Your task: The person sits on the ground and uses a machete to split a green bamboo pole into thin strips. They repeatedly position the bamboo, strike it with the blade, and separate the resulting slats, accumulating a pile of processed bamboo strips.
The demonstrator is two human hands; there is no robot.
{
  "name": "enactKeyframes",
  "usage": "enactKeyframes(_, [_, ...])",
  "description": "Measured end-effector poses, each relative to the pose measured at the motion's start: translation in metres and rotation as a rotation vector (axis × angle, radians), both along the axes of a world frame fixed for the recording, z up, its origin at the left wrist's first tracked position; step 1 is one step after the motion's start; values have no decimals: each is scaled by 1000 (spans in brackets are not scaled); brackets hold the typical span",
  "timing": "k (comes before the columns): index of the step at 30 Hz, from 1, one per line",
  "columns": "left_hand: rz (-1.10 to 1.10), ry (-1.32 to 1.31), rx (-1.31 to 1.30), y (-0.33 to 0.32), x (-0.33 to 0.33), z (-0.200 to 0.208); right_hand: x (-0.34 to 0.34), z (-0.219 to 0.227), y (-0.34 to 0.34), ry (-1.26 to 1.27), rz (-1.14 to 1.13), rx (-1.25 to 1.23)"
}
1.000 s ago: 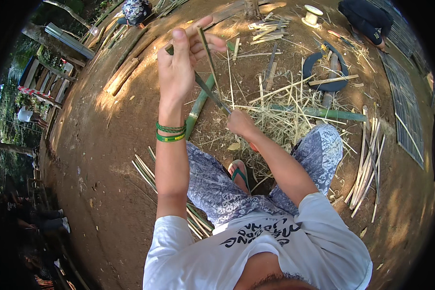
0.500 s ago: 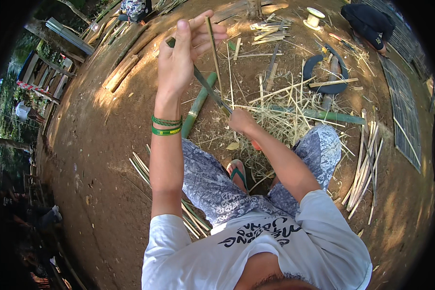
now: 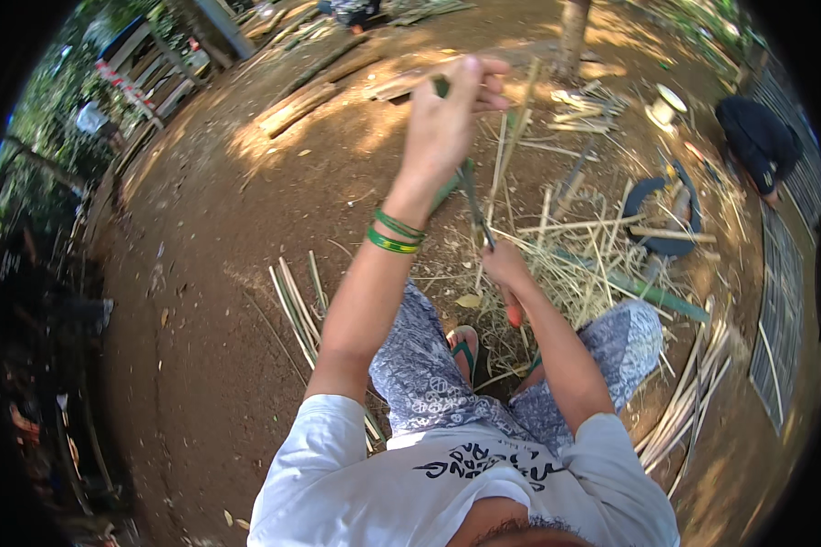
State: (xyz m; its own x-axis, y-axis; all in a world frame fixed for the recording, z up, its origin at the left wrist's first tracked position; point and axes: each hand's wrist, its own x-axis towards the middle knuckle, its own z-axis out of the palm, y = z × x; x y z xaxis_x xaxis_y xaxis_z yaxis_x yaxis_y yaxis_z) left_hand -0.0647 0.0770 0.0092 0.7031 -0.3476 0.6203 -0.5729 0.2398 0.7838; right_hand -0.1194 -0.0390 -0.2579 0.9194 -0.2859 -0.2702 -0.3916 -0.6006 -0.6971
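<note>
My left hand (image 3: 447, 118) is raised ahead of me, thumb up and fingers bent around a dark green bamboo strip (image 3: 440, 87), whose end shows beside the thumb. The hand hides its middle. A paler bamboo strip (image 3: 517, 118) rises just right of my fingertips. Lower down, my right hand (image 3: 506, 266) is closed around a knife with an orange-red handle (image 3: 514, 314). Its dark blade (image 3: 480, 214) points up toward my left wrist, against the strips; where blade and strip part is hard to make out.
Pale shavings (image 3: 575, 264) and a green bamboo pole (image 3: 652, 292) lie before my knees. Bundles of strips lie right (image 3: 689, 401) and left (image 3: 296, 305). A dark ring-shaped thing (image 3: 643, 196), a spool (image 3: 666, 107) and a bending person (image 3: 759, 137) are farther right.
The view has turned left, so the ground appears farther right. My left fingers look more bent, and the pale strip now stands right of them. My right hand keeps hold of the knife.
</note>
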Motion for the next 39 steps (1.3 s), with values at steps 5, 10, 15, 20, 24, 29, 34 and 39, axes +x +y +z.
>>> enactKeyframes(5, [-260,-5,7,-3,1,-4,-20,19,-12,-19,-10,228])
enactKeyframes(10, [-390,170,41,-12,4,13,-32,29,-16,-172,-14,608])
enactKeyframes(15, [-349,78,1,-39,28,4,-47,19,-17,-6,-180,701])
enactKeyframes(20, [-377,143,-106,-49,21,20,-51,17,-20,-138,-234,604])
enactKeyframes(24, [-265,25,-143,-60,12,28,-69,39,-16,-158,-208,519])
enactKeyframes(29, [-172,95,-73,-55,11,-5,-47,-65,-48,-245,-188,43])
enactKeyframes(34, [-183,55,-92,-51,9,-10,-55,-37,-32,-106,-185,477])
enactKeyframes(39, [-213,28,-107,-44,9,-14,-60,-8,-31,51,-225,628])
